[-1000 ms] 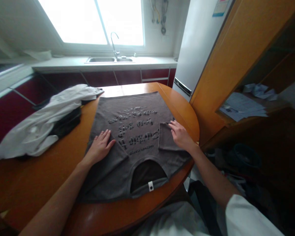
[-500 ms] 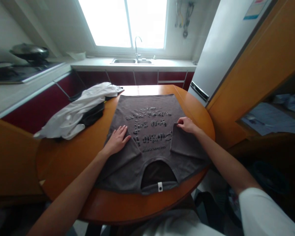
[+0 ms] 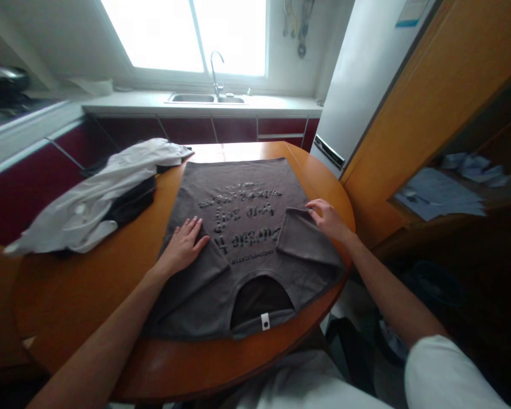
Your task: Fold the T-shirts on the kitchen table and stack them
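Note:
A dark grey T-shirt point(image 3: 255, 261) with black lettering lies spread on the wooden table, its neck opening and white label nearest me. Both sleeves are folded inward over the front. My left hand point(image 3: 183, 244) rests flat on the folded left sleeve, fingers stretched out. At the upper edge of the folded right sleeve point(image 3: 306, 238) is my right hand point(image 3: 329, 218). Its fingers are bent and loosely apart, with the fingertips touching or just over the cloth.
White and black clothes point(image 3: 97, 199) lie heaped at the left edge of the round wooden table point(image 3: 80, 307). Behind it run a counter with a sink point(image 3: 193, 98) and a stove at the left. A fridge point(image 3: 340, 85) and a shelf with papers point(image 3: 443, 193) stand at the right.
My right hand has slid rightward along the folded sleeve's edge and its pinch has loosened. My left hand stays on the left sleeve. The whole view has shifted slightly.

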{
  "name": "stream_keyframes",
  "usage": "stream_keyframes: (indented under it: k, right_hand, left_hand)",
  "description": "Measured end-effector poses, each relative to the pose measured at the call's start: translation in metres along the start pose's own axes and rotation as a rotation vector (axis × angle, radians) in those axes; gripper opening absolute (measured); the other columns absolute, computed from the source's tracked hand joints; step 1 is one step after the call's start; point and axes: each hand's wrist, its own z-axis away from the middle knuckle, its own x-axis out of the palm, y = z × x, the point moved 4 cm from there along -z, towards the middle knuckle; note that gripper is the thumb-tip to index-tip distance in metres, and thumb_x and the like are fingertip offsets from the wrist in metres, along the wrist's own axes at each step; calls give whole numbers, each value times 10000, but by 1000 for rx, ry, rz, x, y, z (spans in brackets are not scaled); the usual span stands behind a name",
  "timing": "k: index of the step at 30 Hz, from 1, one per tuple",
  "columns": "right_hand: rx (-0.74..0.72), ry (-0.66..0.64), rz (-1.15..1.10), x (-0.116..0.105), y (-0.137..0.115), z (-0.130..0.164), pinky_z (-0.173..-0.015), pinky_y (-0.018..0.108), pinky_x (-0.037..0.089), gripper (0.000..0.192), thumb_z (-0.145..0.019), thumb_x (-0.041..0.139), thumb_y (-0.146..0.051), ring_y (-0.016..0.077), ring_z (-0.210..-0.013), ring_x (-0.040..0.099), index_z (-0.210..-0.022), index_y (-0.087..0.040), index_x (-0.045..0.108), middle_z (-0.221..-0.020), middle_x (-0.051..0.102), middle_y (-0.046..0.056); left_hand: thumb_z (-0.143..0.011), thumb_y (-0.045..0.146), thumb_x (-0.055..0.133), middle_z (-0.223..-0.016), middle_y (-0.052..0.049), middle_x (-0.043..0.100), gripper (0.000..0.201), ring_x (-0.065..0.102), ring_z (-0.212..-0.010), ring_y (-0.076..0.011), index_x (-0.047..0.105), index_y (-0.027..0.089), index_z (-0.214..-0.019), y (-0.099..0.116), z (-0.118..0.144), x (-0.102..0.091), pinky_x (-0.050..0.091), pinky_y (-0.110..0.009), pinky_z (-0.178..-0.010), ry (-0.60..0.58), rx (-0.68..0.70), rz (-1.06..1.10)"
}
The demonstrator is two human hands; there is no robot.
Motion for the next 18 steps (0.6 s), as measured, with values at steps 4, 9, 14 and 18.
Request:
stream_keyframes:
  k: [4,9,14,18]
  right_hand:
    - [-33,-84,20,-8,-15,73,-1173,442,369,406,-1022,380,-279,229,-1373,492,-1321,-222,647,-1419,595,97]
    - [80,-361,279,7,-6,138,-1226,631,127,663,-1036,348,-534,284,-1557,157,-1621,-246,228,-1677,226,100]
    - [114,-242,193,-30,1,113,-1225,626,106,717,-1035,222,-609,265,-1568,87,-1640,-242,103,-1696,120,100]
    - [99,-56,175,-44,-13,63,-1234,588,126,713,-1041,188,-600,254,-1569,92,-1632,-202,181,-1692,155,111]
  left_hand:
    - [-1006,512,319,-1660,-143,268,702,173,-1552,-321,318,124,-1591,0,1,-1,209,-543,-1234,20,7,-14]
    - [-1005,506,301,-1648,-154,292,706,185,-1548,-333,340,100,-1581,-2,-2,0,223,-557,-1228,1,-9,-44]
    - [-1003,509,295,-1639,-154,314,708,209,-1540,-343,368,87,-1567,-1,-5,-1,238,-560,-1225,5,0,-71]
    - [-1000,511,301,-1636,-147,323,704,207,-1541,-335,377,97,-1565,-2,-6,-1,245,-544,-1225,0,-12,-81]
